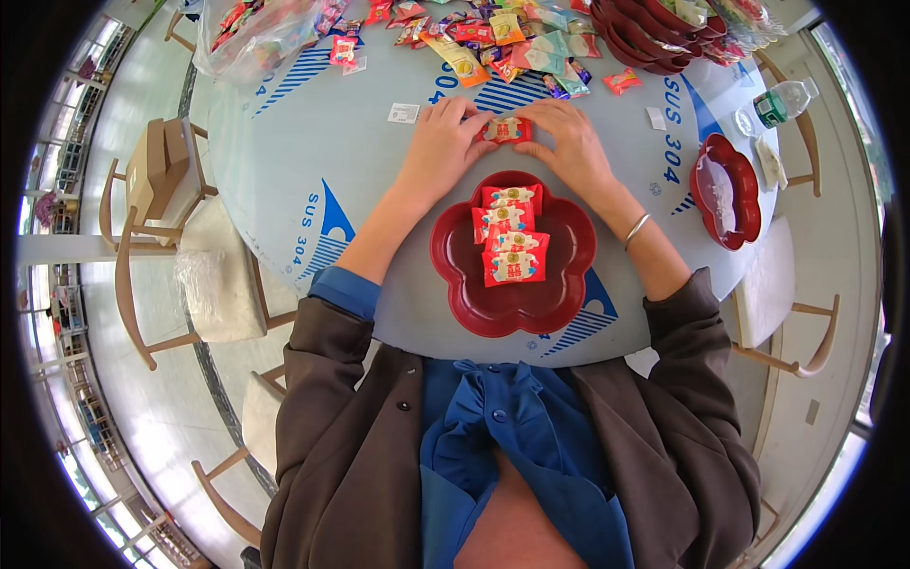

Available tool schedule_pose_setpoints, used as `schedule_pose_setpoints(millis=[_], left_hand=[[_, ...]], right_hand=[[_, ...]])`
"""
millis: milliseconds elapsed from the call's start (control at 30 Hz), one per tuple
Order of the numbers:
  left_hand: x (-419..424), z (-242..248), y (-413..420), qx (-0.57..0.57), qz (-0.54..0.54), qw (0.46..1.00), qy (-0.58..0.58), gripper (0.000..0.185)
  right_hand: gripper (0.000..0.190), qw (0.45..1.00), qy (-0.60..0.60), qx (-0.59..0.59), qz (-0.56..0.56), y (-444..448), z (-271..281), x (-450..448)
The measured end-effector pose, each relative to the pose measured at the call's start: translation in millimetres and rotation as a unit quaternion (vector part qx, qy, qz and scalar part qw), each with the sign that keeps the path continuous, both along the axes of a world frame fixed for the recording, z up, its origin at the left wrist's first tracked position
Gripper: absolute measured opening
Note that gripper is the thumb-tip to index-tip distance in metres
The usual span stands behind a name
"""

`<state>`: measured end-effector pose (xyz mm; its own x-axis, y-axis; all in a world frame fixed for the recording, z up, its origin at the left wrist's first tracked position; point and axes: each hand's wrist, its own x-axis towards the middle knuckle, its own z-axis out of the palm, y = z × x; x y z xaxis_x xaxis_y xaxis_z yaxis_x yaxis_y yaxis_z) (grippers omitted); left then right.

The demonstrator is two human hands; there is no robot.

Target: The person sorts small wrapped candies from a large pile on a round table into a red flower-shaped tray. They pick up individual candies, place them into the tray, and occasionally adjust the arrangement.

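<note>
Between both hands, just beyond a dark red flower-shaped plastic tray (455, 302), is a red-wrapped candy packet (507, 130) with a pale printed middle. My left hand (446, 142) pinches its left end between thumb and fingers. At the packet's right end, my right hand (569, 146) grips with thumb and fingertips. Inside the tray, several matching red packets (515, 267) lie in an overlapping column, running from the far rim toward the middle.
A heap of mixed wrapped sweets (490, 35) covers the far table, beside a clear plastic bag (263, 35). Stacked red trays (643, 35) stand far right. Nearer are a plastic bottle (785, 103) and another red tray (743, 213). Chairs (220, 284) flank the round table.
</note>
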<state>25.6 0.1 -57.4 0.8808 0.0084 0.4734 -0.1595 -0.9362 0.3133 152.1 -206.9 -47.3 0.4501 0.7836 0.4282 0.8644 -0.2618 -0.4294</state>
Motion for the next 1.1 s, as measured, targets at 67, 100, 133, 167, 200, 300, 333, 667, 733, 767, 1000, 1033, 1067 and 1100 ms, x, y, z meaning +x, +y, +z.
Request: schedule_pose_setpoints(millis=[67, 100, 133, 167, 200, 300, 333, 667, 733, 767, 1000, 1033, 1067, 1100], left_hand=[[1, 0, 1, -0.015, -0.006, 1.000, -0.009, 0.042], [2, 0, 1, -0.022, -0.010, 1.000, -0.013, 0.043], [2, 1, 2, -0.023, -0.013, 1.000, -0.010, 0.044], [1, 2, 3, -0.023, -0.015, 1.000, -0.007, 0.044], [1, 3, 4, -0.024, -0.018, 1.000, -0.003, 0.045], [0, 6, 3, -0.022, -0.018, 1.000, -0.003, 0.044], [0, 6, 2, -0.024, -0.019, 1.000, -0.004, 0.044], [0, 5, 4, -0.039, -0.021, 0.999, -0.001, 0.042], [0, 5, 4, -0.034, -0.020, 0.999, -0.004, 0.042], [0, 5, 3, -0.029, -0.020, 0.999, -0.008, 0.042], [-1, 8, 2, -0.009, -0.020, 1.000, -0.018, 0.043], [-2, 10, 1, 0.009, -0.015, 0.999, -0.036, 0.043], [-3, 12, 0, 0.028, -0.011, 0.998, -0.053, 0.044], [-3, 14, -1, 0.047, -0.007, 0.996, -0.071, 0.044]], right_hand=[[0.049, 1.000, -0.008, 0.016, -0.008, 1, -1, -1], [0.049, 1.000, -0.011, 0.023, -0.013, 1, -1, -1], [0.048, 1.000, -0.016, 0.026, -0.004, 1, -3, 0], [0.048, 0.999, -0.021, 0.028, 0.005, 1, -5, 2], [0.047, 0.999, -0.025, 0.030, 0.014, 1, -5, 3], [0.046, 0.999, 0.004, 0.031, 0.010, 1, -5, 3], [0.046, 1.000, 0.005, 0.029, 0.008, 1, -5, 3], [0.044, 1.000, 0.028, 0.009, 0.001, 1, 1, 1], [0.044, 1.000, 0.025, 0.015, -0.004, 1, 1, 1], [0.044, 1.000, 0.022, 0.021, -0.008, 2, -1, 0], [0.046, 1.000, -0.003, 0.017, 0.006, 0, 1, 0], [0.045, 1.000, -0.016, 0.021, 0.005, 0, 2, -1], [0.045, 0.999, -0.030, 0.025, 0.003, 0, 5, -3], [0.044, 0.999, -0.043, 0.028, 0.001, -1, 9, -5]])
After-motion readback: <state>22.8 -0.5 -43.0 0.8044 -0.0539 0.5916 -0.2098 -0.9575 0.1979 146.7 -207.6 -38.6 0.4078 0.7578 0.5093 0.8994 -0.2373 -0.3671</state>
